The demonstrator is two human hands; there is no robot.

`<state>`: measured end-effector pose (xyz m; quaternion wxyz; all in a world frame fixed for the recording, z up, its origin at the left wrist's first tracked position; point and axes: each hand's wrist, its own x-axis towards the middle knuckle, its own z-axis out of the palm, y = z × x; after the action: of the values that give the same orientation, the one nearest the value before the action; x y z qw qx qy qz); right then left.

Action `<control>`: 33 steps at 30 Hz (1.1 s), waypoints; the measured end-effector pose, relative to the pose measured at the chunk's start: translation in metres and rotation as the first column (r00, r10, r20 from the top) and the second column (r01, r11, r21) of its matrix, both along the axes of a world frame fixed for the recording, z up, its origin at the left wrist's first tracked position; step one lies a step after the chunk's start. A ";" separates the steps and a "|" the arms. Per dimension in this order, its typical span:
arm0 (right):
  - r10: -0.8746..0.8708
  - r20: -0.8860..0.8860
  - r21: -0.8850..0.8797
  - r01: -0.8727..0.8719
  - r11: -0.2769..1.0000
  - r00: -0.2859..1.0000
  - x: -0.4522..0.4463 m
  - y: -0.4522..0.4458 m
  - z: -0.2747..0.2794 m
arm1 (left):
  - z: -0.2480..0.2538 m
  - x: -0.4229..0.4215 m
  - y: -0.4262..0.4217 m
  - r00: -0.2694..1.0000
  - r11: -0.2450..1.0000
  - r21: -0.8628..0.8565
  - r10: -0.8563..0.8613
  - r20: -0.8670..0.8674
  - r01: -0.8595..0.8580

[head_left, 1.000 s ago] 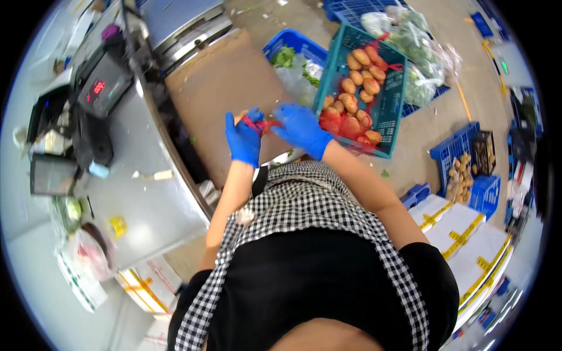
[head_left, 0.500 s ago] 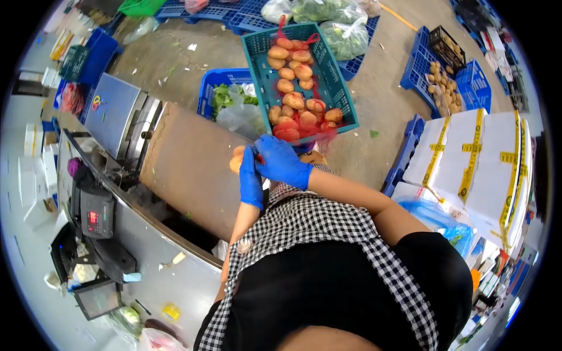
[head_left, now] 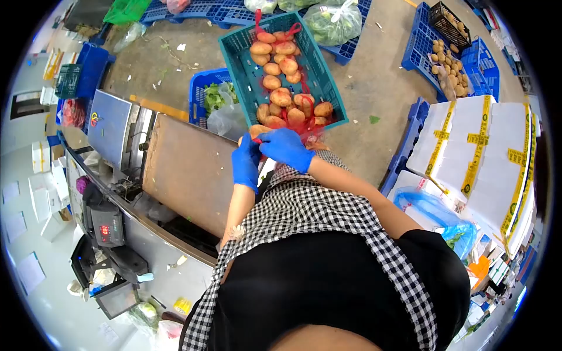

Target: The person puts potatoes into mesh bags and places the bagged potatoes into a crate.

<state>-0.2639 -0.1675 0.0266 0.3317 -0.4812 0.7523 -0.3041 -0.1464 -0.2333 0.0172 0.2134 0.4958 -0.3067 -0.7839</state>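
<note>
My left hand (head_left: 245, 162), in a blue glove, is closed around a small red mesh bag with potatoes (head_left: 257, 130) showing above the fingers. My right hand (head_left: 287, 150), gloved too, presses against it with bent fingers at a bit of red netting; its fingertips are partly hidden. Just beyond the hands a teal crate (head_left: 322, 76) holds several potatoes (head_left: 281, 96) in red mesh bags. Red netting (head_left: 295, 120) bunches at the crate's near end, close to my right hand.
A blue basket (head_left: 199, 96) with leafy greens sits left of the crate. Nearer left are a brown board (head_left: 187, 164) and a metal counter with a scale display (head_left: 107, 229). White taped boxes (head_left: 456, 140) stack at right. Farther right, loose potatoes (head_left: 449, 70) lie on a blue pallet.
Both hands stay together at the mesh bag, with the right hand now flatter over it. The crate and surroundings have shifted slightly in view as the head moved.
</note>
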 end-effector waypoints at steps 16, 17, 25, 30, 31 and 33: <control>0.076 0.689 -0.185 0.074 0.980 0.721 -0.064 -0.024 -0.050 | 0.042 -0.039 -0.021 0.811 0.876 0.204 0.483 -0.332 -0.438; 0.147 0.508 -0.252 -0.017 0.968 0.848 -0.054 -0.024 -0.056 | 0.036 -0.034 -0.026 0.809 0.936 0.151 0.351 -0.471 -0.317; 0.170 0.077 -0.424 -0.122 0.897 0.982 -0.087 -0.015 -0.015 | 0.085 -0.091 0.016 0.986 0.923 -0.377 0.126 0.107 -0.077; 0.543 0.171 -0.483 -0.411 0.774 0.822 -0.077 0.004 -0.049 | 0.099 -0.090 0.007 0.979 0.958 -0.240 0.119 -0.166 -0.157; 0.507 0.006 -0.499 -0.437 0.748 0.862 -0.081 -0.002 -0.061 | 0.105 -0.094 0.010 0.990 0.936 -0.324 0.117 -0.080 -0.137; 0.476 -0.070 -0.621 -0.411 0.667 0.877 -0.083 -0.020 -0.066 | 0.123 -0.110 0.022 0.985 0.878 -0.472 0.146 0.096 -0.084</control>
<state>-0.3470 -0.1876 -0.0398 0.2557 -0.7154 0.4528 -0.4666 -0.2562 -0.2115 0.1397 0.3521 0.4969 -0.4690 -0.6396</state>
